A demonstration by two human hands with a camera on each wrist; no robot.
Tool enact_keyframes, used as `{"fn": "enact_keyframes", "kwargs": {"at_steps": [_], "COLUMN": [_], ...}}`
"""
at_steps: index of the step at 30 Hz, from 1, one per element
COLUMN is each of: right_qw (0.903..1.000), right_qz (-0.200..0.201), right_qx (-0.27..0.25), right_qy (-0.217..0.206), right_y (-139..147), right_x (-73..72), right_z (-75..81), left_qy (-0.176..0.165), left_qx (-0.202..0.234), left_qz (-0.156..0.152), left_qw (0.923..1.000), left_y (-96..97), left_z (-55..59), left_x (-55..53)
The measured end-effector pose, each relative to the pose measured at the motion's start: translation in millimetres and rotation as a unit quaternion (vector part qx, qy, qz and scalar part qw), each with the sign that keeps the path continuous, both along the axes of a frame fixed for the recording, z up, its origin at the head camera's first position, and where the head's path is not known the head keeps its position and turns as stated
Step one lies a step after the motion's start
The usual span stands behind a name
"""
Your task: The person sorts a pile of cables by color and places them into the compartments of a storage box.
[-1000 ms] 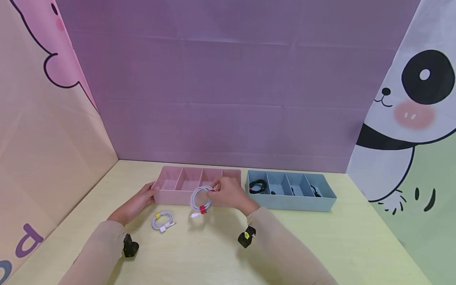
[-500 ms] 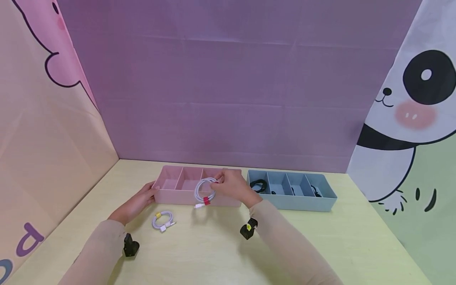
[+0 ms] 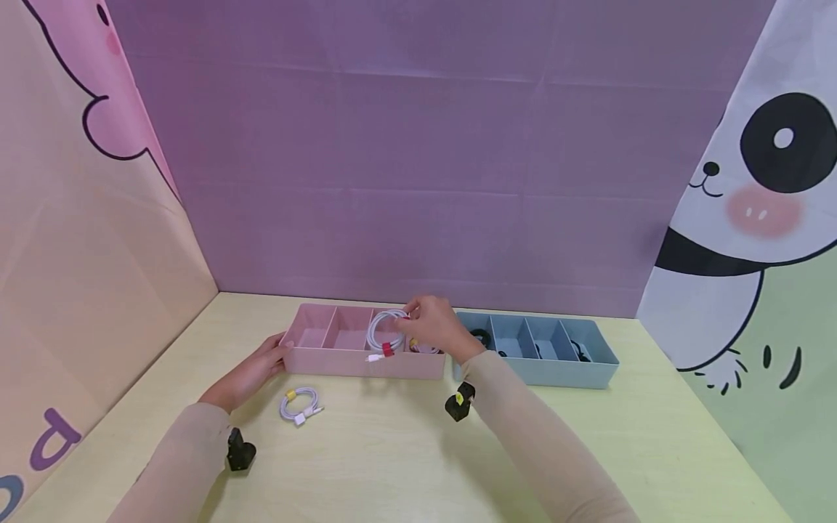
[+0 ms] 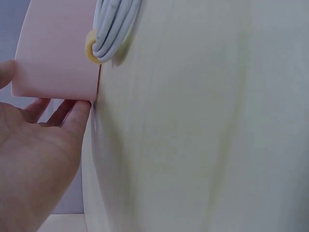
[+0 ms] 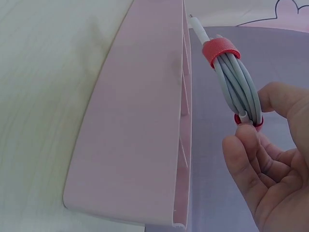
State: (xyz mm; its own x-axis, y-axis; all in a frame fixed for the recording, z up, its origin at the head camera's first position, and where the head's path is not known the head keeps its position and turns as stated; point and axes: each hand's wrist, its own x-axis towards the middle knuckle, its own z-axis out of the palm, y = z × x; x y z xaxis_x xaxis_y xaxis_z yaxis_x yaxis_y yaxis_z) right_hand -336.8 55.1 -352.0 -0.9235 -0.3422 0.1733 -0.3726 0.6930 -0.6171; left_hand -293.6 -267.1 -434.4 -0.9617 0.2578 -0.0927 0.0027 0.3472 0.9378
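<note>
My left hand (image 3: 258, 367) holds the left end of a pink divided organizer box (image 3: 340, 362); in the left wrist view its fingertips press the end wall and the thumb is at the rim. My right hand (image 3: 434, 327) pinches a coiled white charging cable (image 5: 236, 79) with red straps between thumb and fingers. The coil hangs upright over the right half of the pink box, plug end low and to the left. Another coiled white cable (image 3: 314, 402) with a yellow strap lies on the table in front of the box. Part of a yellow-strapped cable (image 3: 431, 351) shows in the rightmost pink compartment.
A blue divided box (image 3: 556, 374) stands to the right of the pink one, with a black coiled cable (image 3: 484, 336) in its left compartment, partly behind the right hand. A black cable (image 3: 579, 351) shows in its right compartment. A purple cloth backdrop (image 3: 418, 181) rises behind the table.
My right hand has lifted the red-strapped cable up, rightward and away from me, from before the pink box's front to over it. The left hand has stayed on the box.
</note>
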Motion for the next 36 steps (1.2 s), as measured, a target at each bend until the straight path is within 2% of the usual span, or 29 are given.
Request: {"fn": "enact_keyframes", "kwargs": {"at_steps": [5,11,21,36], "right_qw": [0.9996,0.9991,0.9985,0.9980], "right_qz": [-0.022,-0.025,-0.047,-0.044], "right_qx": [-0.015,-0.033,-0.028,-0.043], "right_qy": [0.000,-0.003,0.005,0.010], "right_y": [0,-1,-2,-2], "right_x": [-5.3,-9.9,-12.9,-20.7], "right_z": [-0.6,-5.9,-3.0,-18.0], "left_qy": [-0.001,-0.005,-0.006,-0.002], "left_qx": [0.000,-0.007,-0.008,0.000], "left_qz": [0.001,0.008,0.004,0.001], "left_qw": [1.0000,0.9999,0.9999,1.0000], "left_y": [0.3,0.4,0.2,0.1], "left_z": [0.1,-0.1,-0.7,0.2], "left_x": [-0.1,-0.2,0.3,1.2]}}
